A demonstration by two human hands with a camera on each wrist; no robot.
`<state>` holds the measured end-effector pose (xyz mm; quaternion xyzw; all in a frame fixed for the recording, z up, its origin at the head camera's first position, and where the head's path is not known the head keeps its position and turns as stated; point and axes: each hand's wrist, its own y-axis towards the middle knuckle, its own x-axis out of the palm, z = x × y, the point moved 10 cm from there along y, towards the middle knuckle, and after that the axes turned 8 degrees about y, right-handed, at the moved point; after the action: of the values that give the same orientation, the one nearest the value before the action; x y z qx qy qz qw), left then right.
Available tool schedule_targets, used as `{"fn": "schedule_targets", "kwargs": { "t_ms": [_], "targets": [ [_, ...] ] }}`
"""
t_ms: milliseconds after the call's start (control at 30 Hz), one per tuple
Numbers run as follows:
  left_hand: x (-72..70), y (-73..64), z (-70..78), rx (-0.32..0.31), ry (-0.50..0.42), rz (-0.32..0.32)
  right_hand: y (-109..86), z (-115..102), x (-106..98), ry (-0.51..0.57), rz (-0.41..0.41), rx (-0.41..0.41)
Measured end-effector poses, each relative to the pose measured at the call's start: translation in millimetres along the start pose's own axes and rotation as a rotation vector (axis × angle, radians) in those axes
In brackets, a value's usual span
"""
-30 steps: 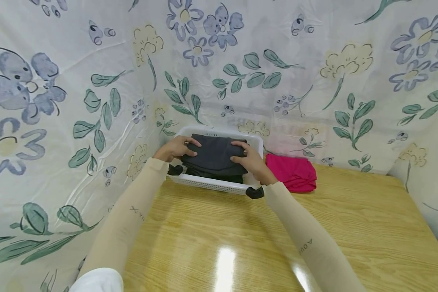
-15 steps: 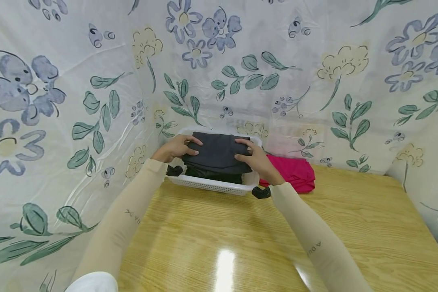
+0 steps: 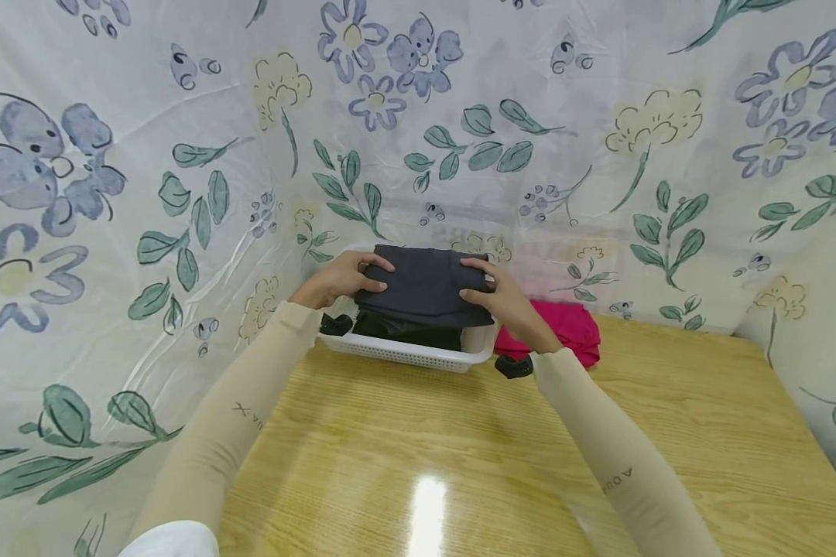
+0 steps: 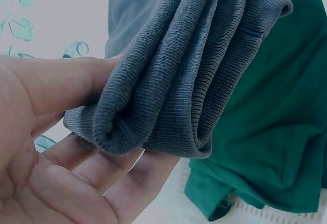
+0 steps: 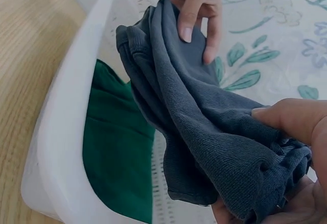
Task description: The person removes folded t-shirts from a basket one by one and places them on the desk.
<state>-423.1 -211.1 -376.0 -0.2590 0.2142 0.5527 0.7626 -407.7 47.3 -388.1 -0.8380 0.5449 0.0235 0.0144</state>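
Note:
A folded dark grey garment (image 3: 425, 282) is held level by its two ends over a white plastic basket (image 3: 399, 353) in the head view. My left hand (image 3: 339, 278) pinches its left end, thumb on top and fingers beneath, as the left wrist view shows. At the other end my right hand (image 3: 507, 305) grips the bunched cloth the same way. Ribbed fold edges of the grey garment (image 4: 168, 86) face the left wrist camera. Below it, a folded green garment (image 5: 117, 142) lies inside the basket.
A folded pink-red garment (image 3: 577, 329) lies on the wooden table (image 3: 362, 433) just right of the basket, partly behind my right forearm. Flower-printed sheeting (image 3: 515, 201) hangs close behind the basket and along the left side.
The grey garment has risen and shifted slightly right in both hands, uncovering more of the basket's right end. My right hand has moved rightward; the left has moved only a little.

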Motion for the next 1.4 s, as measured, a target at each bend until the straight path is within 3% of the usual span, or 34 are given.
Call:
{"fn": "schedule_targets", "kwargs": {
  "t_ms": [533,1100,1400],
  "targets": [
    [18.4,1.0,42.9,0.072,-0.034,-0.022,-24.0,-12.0,-36.0,0.066,0.013,-0.018],
    [52.0,11.4,74.7,0.122,-0.114,-0.060,-52.6,-14.9,-75.5,0.054,0.009,-0.059],
    [71.3,18.2,93.2,0.161,-0.149,-0.080,-65.9,-15.1,-101.8,0.009,0.046,-0.072]
  ]
}}
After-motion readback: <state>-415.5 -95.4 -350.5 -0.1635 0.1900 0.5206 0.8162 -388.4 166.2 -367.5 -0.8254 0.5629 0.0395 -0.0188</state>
